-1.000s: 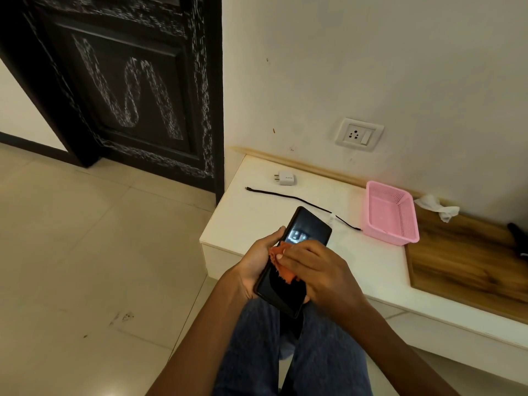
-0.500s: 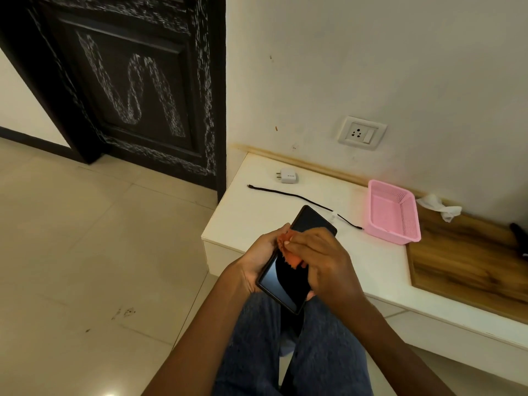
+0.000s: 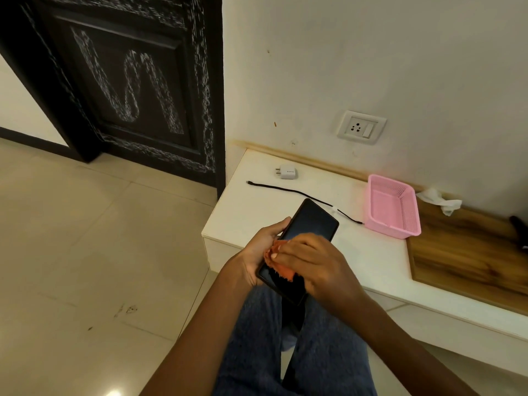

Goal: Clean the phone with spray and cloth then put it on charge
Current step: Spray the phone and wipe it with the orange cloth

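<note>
A black phone [image 3: 310, 224] lies screen up in my left hand [image 3: 257, 252], which grips it from below and along its left edge, above my lap. My right hand [image 3: 311, 264] presses a small orange cloth [image 3: 281, 267] onto the middle of the screen, fingers curled over it. On the white shelf [image 3: 257, 212] behind lie a white charger plug [image 3: 287, 172] and a black cable [image 3: 303, 195]. A wall socket [image 3: 360, 127] sits above the shelf. No spray bottle is in view.
A pink mesh basket [image 3: 393, 207] stands on the shelf to the right of the cable. A crumpled white tissue [image 3: 440, 200] lies behind it on a wooden panel [image 3: 471, 252]. A dark door [image 3: 128, 81] stands at the left above a tiled floor.
My right hand has slid the orange cloth across the screen, first toward the top and then back to the middle. The screen's bright reflection is gone. The left hand keeps its hold.
</note>
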{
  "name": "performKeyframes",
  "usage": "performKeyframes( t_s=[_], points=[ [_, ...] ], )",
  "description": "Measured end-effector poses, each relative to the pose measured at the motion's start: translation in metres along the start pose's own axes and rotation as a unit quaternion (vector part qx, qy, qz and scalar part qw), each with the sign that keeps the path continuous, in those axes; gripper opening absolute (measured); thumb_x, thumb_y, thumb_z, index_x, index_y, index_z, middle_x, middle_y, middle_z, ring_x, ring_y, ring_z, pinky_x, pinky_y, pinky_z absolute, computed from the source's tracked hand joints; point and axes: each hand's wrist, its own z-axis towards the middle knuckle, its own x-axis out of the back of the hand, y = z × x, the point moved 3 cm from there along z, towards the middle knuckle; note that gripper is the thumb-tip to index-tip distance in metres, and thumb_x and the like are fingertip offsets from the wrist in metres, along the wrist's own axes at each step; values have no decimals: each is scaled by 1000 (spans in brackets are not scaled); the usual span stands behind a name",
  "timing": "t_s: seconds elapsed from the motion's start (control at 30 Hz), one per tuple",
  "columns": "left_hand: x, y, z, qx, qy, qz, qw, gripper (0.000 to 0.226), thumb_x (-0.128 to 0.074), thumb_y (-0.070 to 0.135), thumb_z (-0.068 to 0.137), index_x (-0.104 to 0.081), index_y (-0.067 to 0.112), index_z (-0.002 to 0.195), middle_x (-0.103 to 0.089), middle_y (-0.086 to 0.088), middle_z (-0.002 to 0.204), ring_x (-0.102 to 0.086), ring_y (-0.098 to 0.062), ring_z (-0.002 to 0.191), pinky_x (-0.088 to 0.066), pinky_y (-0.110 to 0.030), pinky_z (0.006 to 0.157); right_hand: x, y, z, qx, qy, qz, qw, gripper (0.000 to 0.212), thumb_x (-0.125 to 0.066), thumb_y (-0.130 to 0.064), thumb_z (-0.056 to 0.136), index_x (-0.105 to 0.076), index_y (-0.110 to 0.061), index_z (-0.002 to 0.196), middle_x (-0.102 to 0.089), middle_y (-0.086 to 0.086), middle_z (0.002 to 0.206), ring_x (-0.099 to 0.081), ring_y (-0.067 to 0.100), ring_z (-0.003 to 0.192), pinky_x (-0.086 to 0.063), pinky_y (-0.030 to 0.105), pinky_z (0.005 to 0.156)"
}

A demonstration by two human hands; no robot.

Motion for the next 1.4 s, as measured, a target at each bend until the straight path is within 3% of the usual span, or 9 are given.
performKeyframes(
  t_s=[0.2, 0.37, 0.53, 0.67, 0.9, 1.03, 1.17, 1.27, 1.4],
  points=[
    [-4, 1, -2, -9, -31, -16, 999, 49, -57, 47, 89, -73, 2, 78, -69, -16, 72, -69, -28, 69, -59, -37, 70, 1, 25, 5, -39, 16, -12, 999, 29, -47, -4, 84, -73, 1, 93, -72, 11, 95, -58, 25, 88, -54, 38, 65],
    [3, -1, -4, -12, -10, -32, 999, 44, -59, 44, 86, -73, 3, 79, -69, -11, 70, -69, -20, 65, -58, -28, 65, -11, 4, -2, -52, 33, 44, 997, 46, -31, -16, 101, -73, 0, 91, -72, 10, 92, -51, 19, 90, -54, 37, 64],
    [10, -5, -4, 12, 9, -34, 999, 44, -63, 45, 78, -73, 4, 91, -69, -7, 88, -65, -18, 80, -51, -26, 77, -21, -18, -10, -42, 13, 56, 997, 50, -28, -24, 103, -73, -3, 93, -71, 6, 93, -51, 16, 93, -49, 30, 69],
    [9, -1, -6, -8, -3, -17, 1000, 47, -59, 46, 77, -78, 3, 80, -75, -11, 80, -73, -20, 73, -58, -27, 63, -23, -23, -6, -15, 12, 51, 999, 49, -29, -23, 103, -73, -2, 93, -71, 7, 93, -51, 17, 92, -53, 32, 66],
    [15, -3, -3, -28, 41, -7, 999, 54, -50, 49, 90, -79, 4, 77, -75, -10, 81, -73, -20, 73, -59, -26, 66, -18, -26, -6, 25, -20, 39, 999, 34, -41, -14, 97, -73, -3, 95, -72, 8, 95, -52, 18, 94, -55, 32, 69],
    [9, -3, -8, -17, -5, 1, 1000, 57, -46, 49, 91, -79, 4, 79, -76, -12, 83, -74, -22, 77, -59, -29, 65, -8, -26, -9, 53, -48, 32, 997, 34, -40, -13, 98, -72, -3, 97, -72, 8, 95, -51, 19, 95, -53, 31, 69],
    [7, -3, -10, 10, -37, -40, 998, 66, -41, 56, 94, -67, -3, 109, -69, -20, 98, -69, -28, 86, -59, -34, 74, 3, -24, -19, 48, -65, 12, 997, 21, -58, -11, 84, -73, -5, 97, -72, 7, 95, -54, 18, 94, -55, 30, 67],
    [5, -3, -10, 11, -28, -43, 999, 65, -42, 56, 93, -59, -2, 117, -65, -20, 101, -65, -28, 88, -58, -34, 76, 6, -24, -22, 45, -64, 5, 997, 17, -67, -8, 81, -74, -5, 96, -73, 7, 94, -50, 17, 96, -55, 29, 67],
    [6, 1, -6, -12, 18, -8, 1000, 68, -42, 58, 93, -58, -1, 122, -66, -20, 103, -64, -28, 92, -53, -37, 85, 3, -25, -16, 43, -44, 18, 998, 30, -42, -15, 97, -70, -4, 102, -69, 7, 102, -50, 18, 97, -55, 31, 70]
  ],
)
